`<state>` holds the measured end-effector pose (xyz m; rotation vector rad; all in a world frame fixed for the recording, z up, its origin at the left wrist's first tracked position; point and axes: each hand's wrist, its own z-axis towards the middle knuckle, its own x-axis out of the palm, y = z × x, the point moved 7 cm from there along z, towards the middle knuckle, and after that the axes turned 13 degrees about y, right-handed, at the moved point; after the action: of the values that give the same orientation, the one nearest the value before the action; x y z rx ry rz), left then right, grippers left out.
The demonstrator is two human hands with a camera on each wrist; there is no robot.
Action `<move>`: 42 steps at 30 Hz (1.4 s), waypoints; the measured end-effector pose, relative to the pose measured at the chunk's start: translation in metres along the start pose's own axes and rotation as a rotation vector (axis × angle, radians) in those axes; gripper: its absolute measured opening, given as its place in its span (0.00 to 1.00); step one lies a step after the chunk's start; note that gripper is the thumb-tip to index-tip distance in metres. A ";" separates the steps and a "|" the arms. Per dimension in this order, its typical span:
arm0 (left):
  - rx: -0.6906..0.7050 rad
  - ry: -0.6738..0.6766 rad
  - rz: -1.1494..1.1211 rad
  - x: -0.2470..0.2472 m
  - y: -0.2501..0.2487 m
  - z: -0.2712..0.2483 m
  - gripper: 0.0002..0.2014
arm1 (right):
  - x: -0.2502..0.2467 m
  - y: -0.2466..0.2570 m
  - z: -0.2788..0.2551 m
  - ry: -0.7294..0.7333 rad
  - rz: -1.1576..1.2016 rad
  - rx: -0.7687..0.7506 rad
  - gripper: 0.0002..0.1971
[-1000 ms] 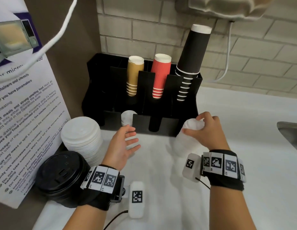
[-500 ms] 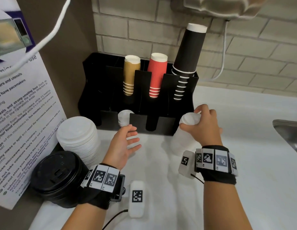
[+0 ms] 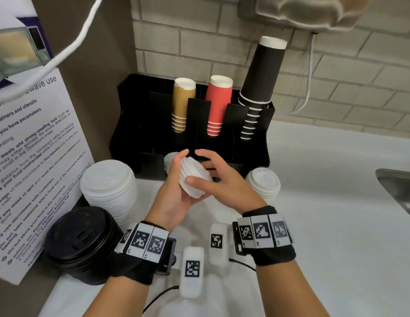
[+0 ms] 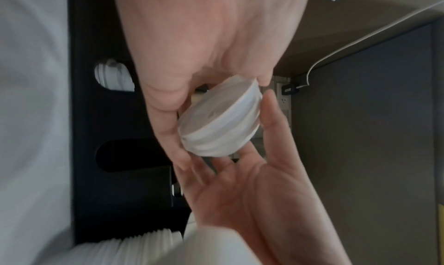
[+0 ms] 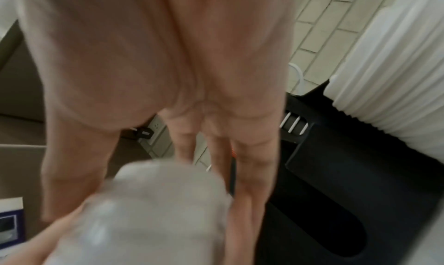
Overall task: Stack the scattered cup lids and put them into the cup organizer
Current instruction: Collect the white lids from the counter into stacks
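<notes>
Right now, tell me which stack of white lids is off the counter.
The small stack, held between left hand and right hand; the others stand on the counter.

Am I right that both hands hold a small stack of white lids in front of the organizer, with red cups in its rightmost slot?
Not quite: the head view shows black cups in the rightmost slot of the organizer. Both the left hand and right hand do hold the white lids.
</notes>
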<state>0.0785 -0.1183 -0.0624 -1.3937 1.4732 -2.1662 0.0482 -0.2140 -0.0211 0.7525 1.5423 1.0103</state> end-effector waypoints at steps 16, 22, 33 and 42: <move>-0.102 0.033 0.211 -0.007 0.000 -0.006 0.37 | 0.001 0.005 0.003 0.086 -0.122 -0.093 0.35; -0.065 -0.014 0.159 -0.011 -0.002 -0.005 0.37 | 0.006 0.009 0.021 0.093 -0.229 -0.116 0.35; -0.044 -0.400 0.073 -0.055 0.003 -0.012 0.18 | -0.033 0.032 0.110 -0.053 -0.512 -0.061 0.36; -0.093 -0.428 0.074 -0.065 0.014 -0.017 0.24 | 0.018 -0.006 0.160 0.161 -1.230 0.163 0.41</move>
<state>0.0964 -0.0758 -0.1131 -1.6724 1.4426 -1.6376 0.2010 -0.1674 -0.0412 -0.2480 1.8053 0.0144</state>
